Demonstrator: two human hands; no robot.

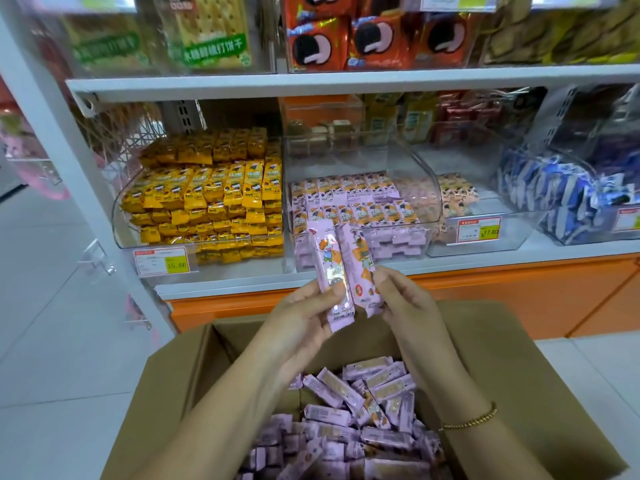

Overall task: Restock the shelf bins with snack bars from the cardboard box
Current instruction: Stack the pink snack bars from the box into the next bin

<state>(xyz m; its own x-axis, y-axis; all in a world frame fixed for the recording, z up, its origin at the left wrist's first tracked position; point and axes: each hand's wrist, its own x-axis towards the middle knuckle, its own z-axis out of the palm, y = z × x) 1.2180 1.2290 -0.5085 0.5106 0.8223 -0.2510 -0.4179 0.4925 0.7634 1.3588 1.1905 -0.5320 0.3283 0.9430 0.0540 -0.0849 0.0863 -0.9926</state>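
Note:
An open cardboard box [512, 368] at the bottom holds several loose pink snack bars [356, 424]. Above it, my left hand [304, 317] grips one pink bar [329, 271] upright. My right hand [405, 299] holds a second pink bar [358, 265] beside it, and the two bars lean together at their tops. Both are raised in front of the clear middle shelf bin [426, 206], which is partly filled with rows of the same pink bars.
A clear bin of yellow snack packs [207, 199] stands left of the pink bin. To the right are a bin with a few pink-and-cream packs [457, 195] and one of blue packs [561, 199]. Price tags hang on the bin fronts. An orange base [519, 292] runs below the shelf.

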